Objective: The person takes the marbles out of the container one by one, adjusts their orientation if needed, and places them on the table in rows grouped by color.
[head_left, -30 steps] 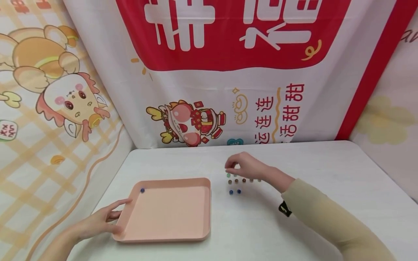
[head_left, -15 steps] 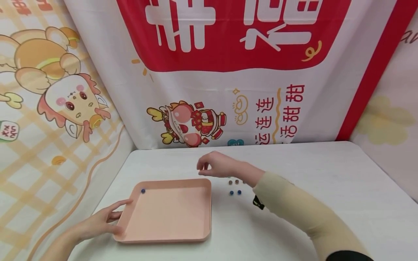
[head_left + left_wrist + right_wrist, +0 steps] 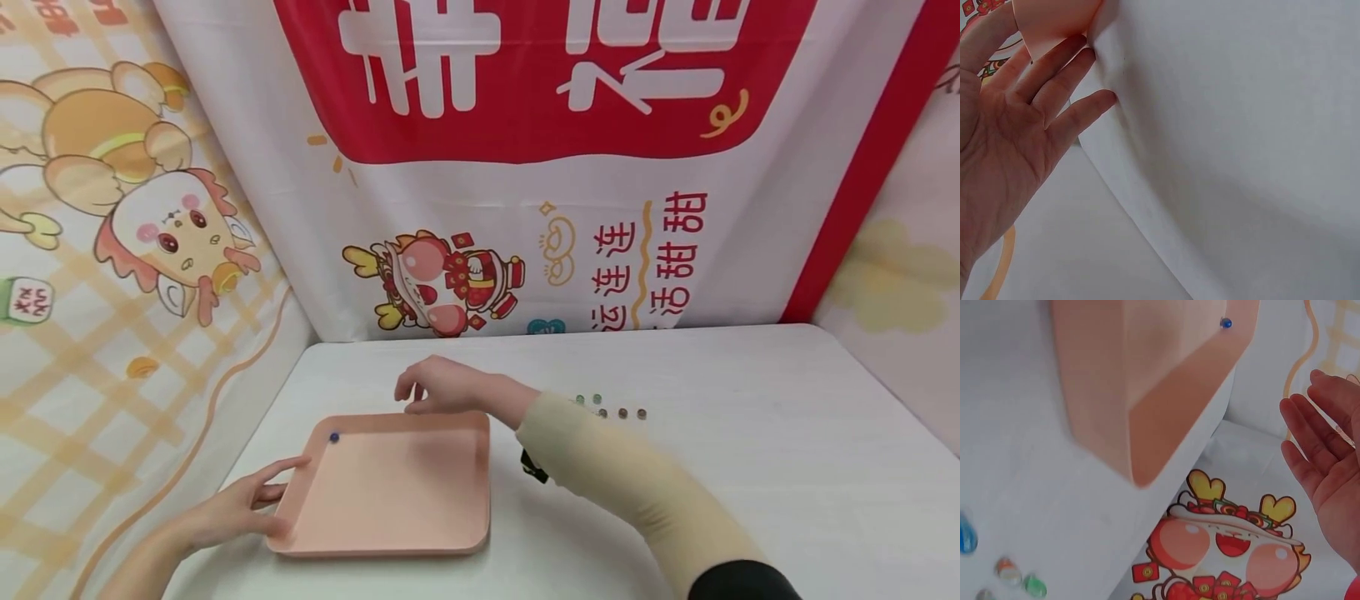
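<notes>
My left hand (image 3: 243, 510) grips the left side of a shallow pink tray (image 3: 397, 504), thumb and index at its rim. In the left wrist view, fingers of the left hand (image 3: 1016, 128) rest along the outside of the tray wall (image 3: 1054, 28). One dark blue glass marble (image 3: 334, 437) sits in the tray's far left corner. My right hand (image 3: 450, 387) is over the tray's far rim, thumb and index curved toward each other. Whether anything lies between them is hidden. Several small marbles, among them a green marble (image 3: 597, 399) and a brown marble (image 3: 623, 413), stand right of the tray.
A white-covered table (image 3: 720, 467) carries everything. A printed cloth (image 3: 487, 192) hangs behind it, and a patterned wall (image 3: 135, 333) rises on the left. My right sleeve (image 3: 622, 475) hides part of the marble rows.
My right hand has moved left from the marble rows to above the tray's far rim. The sleeve now covers the blue marbles on the table. My left hand stays on the tray.
</notes>
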`<state>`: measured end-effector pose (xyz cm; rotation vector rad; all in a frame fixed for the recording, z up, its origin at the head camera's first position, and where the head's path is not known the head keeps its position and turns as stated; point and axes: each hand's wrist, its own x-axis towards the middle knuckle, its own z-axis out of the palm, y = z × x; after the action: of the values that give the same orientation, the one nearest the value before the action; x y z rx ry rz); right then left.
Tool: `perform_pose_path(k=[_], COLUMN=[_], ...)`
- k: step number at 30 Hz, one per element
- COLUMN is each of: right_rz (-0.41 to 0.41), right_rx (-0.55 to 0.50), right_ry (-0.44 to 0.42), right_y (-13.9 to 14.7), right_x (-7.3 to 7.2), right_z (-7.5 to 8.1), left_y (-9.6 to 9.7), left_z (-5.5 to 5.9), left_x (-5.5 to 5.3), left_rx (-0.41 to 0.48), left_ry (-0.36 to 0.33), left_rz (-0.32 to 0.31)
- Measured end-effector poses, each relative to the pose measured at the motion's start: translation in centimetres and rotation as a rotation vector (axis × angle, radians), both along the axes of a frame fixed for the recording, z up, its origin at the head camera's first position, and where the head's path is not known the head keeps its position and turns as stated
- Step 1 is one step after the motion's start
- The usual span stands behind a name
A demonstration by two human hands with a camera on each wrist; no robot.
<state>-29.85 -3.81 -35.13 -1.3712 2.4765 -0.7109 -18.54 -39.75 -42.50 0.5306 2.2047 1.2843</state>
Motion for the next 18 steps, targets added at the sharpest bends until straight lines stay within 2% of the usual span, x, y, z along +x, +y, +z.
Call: perform_pose_path(k=[9, 18], right_rz=[-0.004, -0.024], right_rx=[-0.051, -0.069], right_ry=[-0.072, -0.109], right_y=[-3.1, -5.9], right_x=[-0.4, -0.5], right_z=[-1.9, -4.1], left_y=[0.1, 0.1], left_z=[0.0, 0.0], left_x=[-0.2, 0.0], left_rx=[-0.013, -0.002], left_ry=[0.041, -0.01], left_rz=[0.002, 0.016])
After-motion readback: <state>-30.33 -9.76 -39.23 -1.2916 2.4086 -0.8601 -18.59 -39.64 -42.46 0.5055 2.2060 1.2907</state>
